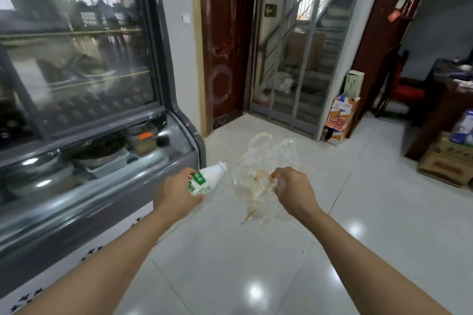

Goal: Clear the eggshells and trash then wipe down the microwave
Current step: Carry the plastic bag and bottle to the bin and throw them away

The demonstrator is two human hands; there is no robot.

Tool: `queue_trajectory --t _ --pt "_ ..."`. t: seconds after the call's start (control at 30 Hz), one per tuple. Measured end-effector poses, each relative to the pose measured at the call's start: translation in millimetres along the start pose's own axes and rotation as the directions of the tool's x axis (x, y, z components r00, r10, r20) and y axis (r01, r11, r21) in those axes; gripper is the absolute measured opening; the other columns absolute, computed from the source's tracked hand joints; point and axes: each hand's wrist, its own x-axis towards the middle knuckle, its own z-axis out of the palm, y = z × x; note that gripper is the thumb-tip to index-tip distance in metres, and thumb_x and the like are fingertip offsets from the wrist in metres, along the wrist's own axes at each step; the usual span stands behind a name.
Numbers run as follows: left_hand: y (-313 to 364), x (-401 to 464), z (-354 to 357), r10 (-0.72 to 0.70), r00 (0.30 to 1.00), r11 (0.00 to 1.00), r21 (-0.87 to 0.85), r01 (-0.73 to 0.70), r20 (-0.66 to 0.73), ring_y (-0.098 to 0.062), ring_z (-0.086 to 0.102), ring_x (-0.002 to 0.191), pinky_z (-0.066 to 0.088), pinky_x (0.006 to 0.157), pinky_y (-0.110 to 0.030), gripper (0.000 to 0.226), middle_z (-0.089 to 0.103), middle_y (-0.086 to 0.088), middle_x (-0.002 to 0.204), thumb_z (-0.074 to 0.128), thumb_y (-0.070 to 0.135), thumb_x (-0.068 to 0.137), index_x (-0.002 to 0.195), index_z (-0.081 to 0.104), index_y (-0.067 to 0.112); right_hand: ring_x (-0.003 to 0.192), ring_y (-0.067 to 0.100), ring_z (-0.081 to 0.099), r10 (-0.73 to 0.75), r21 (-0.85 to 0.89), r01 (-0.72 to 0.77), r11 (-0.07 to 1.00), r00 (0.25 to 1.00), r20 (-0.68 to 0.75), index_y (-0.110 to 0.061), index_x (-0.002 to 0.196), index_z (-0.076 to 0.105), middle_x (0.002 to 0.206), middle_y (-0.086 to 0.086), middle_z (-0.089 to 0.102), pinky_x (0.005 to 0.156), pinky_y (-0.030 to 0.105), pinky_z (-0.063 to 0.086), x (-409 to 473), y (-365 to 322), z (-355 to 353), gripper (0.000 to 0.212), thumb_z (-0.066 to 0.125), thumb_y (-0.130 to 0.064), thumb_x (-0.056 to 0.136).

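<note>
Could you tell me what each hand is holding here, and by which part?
Left hand grips the white bottle round its lower body; right hand holds the clear plastic bag by its bunched middle.

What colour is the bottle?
White, with a green label; the bottle shows clearly in the head view, held by the left hand.

Two bare forearms, no sleeves, left hand, right hand

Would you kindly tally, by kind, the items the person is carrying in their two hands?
White plastic bottle with a green label, gripped in the left hand: 1
Crumpled clear plastic bag with yellowish residue, gripped in the right hand: 1
Total: 2
</note>
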Motion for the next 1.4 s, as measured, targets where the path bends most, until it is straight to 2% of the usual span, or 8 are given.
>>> queue_trajectory --t 0.13,0.23,0.53,0.67,0.9,1.13,1.3,1.4 --pt "18 93 16 0.032 0.999 0.999 -0.033 -0.031 0.023 -0.007 0.061 0.059 0.054 0.048 -0.028 0.047 0.056 0.014 0.077 0.078 0.02 0.069 0.107 0.053 0.03 0.087 0.028 0.06 0.033 -0.025 -0.034 0.999 0.999 -0.03 -0.012 0.099 0.066 0.098 0.01 0.065 0.071 0.033 0.051 79 20 7 0.022 0.053 -0.005 0.084" --pt "34 151 26 0.043 0.998 0.997 -0.058 -0.041 0.036 0.0 0.059 0.055 0.045 0.038 -0.018 0.046 0.056 0.016 0.074 0.079 0.02 0.07 0.107 0.053 0.03 0.087 0.028 0.06 0.057 -0.011 -0.057 0.998 0.997 -0.053 -0.012 0.1 0.067 0.098 0.01 0.065 0.072 0.036 0.052 133 36 11 0.024 0.051 -0.003 0.084" --pt "77 316 76 0.039 0.999 0.999 0.031 -0.039 0.009 -0.015 0.062 0.081 0.053 0.07 -0.031 0.053 0.066 0.004 0.098 0.079 0.03 0.067 0.113 0.053 0.03 0.086 0.028 0.06 0.031 -0.003 -0.031 1.0 0.999 -0.025 -0.011 0.096 0.066 0.096 0.01 0.065 0.073 0.037 0.051 311 105 50 0.02 0.055 -0.003 0.082" --pt "99 398 101 -0.034 0.999 0.998 0.051 0.035 -0.031 -0.017 0.062 0.086 0.054 0.074 -0.033 0.06 0.065 0.003 0.104 0.078 0.033 0.067 0.12 0.05 0.029 0.085 0.028 0.06 -0.025 0.024 0.025 0.999 1.0 0.0 -0.011 0.095 0.066 0.094 0.009 0.064 0.07 0.035 0.051 409 141 63 0.02 0.055 -0.002 0.082" --pt "123 507 124 -0.158 0.983 0.983 0.079 0.166 -0.097 -0.02 0.064 0.089 0.054 0.076 -0.036 0.055 0.067 0.004 0.103 0.074 0.036 0.067 0.117 0.051 0.035 0.088 0.026 0.058 -0.101 0.055 0.098 0.994 0.993 0.066 -0.015 0.099 0.066 0.098 0.006 0.065 0.066 0.029 0.044 559 177 89 0.023 0.054 -0.004 0.084" --pt "106 617 138 -0.263 0.955 0.964 -0.006 0.265 -0.134 -0.021 0.063 0.088 0.054 0.077 -0.037 0.053 0.066 0.003 0.1 0.075 0.033 0.067 0.115 0.052 0.033 0.09 0.027 0.059 -0.212 0.065 0.205 0.977 0.967 0.143 -0.013 0.098 0.066 0.098 0.008 0.066 0.071 0.034 0.05 687 174 144 0.023 0.055 0.0 0.083" --pt "85 716 152 -0.317 0.936 0.948 -0.039 0.315 -0.155 -0.021 0.062 0.089 0.049 0.072 -0.03 0.052 0.066 0.004 0.101 0.074 0.035 0.067 0.114 0.052 0.032 0.089 0.025 0.058 -0.257 0.042 0.254 0.966 0.947 0.191 -0.012 0.099 0.066 0.099 0.007 0.065 0.071 0.035 0.051 785 165 186 0.028 0.051 0.003 0.082" --pt "75 774 154 -0.348 0.925 0.937 -0.045 0.345 -0.154 -0.021 0.062 0.093 0.051 0.077 -0.033 0.05 0.066 0.004 0.104 0.073 0.033 0.068 0.114 0.052 0.031 0.089 0.026 0.058 -0.269 0.033 0.269 0.963 0.939 0.216 -0.013 0.1 0.066 0.099 0.008 0.065 0.072 0.035 0.051 843 161 208 0.028 0.05 0.003 0.082"
